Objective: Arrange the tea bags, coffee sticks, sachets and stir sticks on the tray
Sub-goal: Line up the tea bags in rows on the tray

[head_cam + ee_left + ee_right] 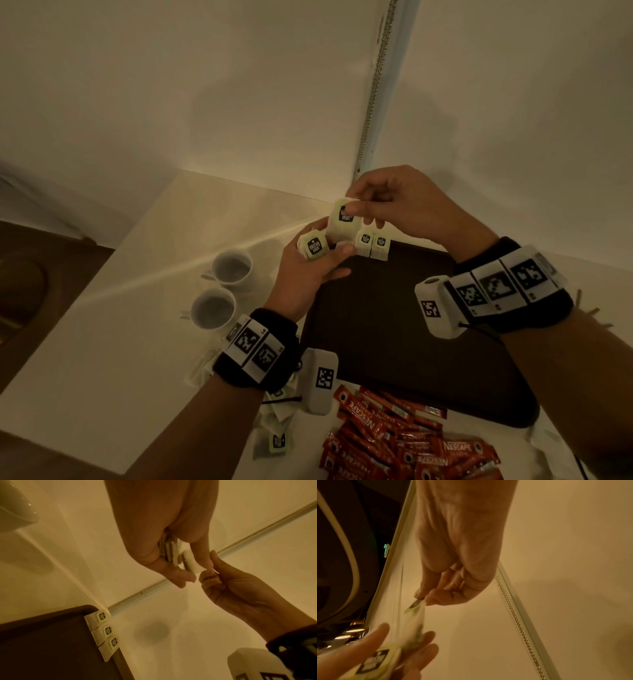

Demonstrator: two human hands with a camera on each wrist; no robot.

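My right hand (394,202) pinches one pale green tea bag (344,219) by its top, lifted above the far left corner of the dark tray (394,329). My left hand (308,270) grips a small stack of tea bags (314,246) just below it. The left wrist view shows that stack edge-on (169,550) between my fingers. A row of tea bags (373,244) lies along the tray's far edge; the left wrist view shows three (105,628). In the right wrist view my thumb and finger (426,596) pinch the bag's label (416,604).
Two white cups (222,287) stand on the white table left of the tray. Red coffee sticks (404,442) lie heaped in front of the tray, and loose tea bags (277,442) lie at the front left. A wall with a bead chain (375,78) rises behind.
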